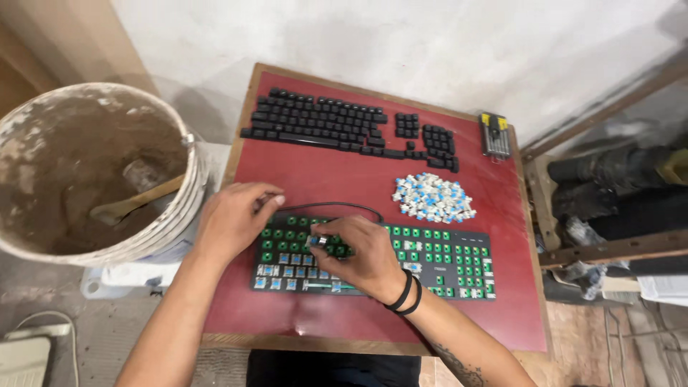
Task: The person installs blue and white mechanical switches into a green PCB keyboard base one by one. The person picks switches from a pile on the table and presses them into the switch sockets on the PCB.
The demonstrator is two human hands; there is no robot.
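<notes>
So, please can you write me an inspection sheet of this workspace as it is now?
Surface: small red table with wooden edge.
Job's things: keyboard base with keycaps off, green sockets showing, some blue switches fitted at its left end; pile of loose blue and white switches.
Clutter: black keycaps laid out in keyboard order; small tool case.
Hands: left hand rests on the keyboard's top left corner; right hand pinches a small part over the sockets.
Cables: black keyboard cable.
Surroundings: dirty bucket at left, wooden frame at right, white wall.
</notes>
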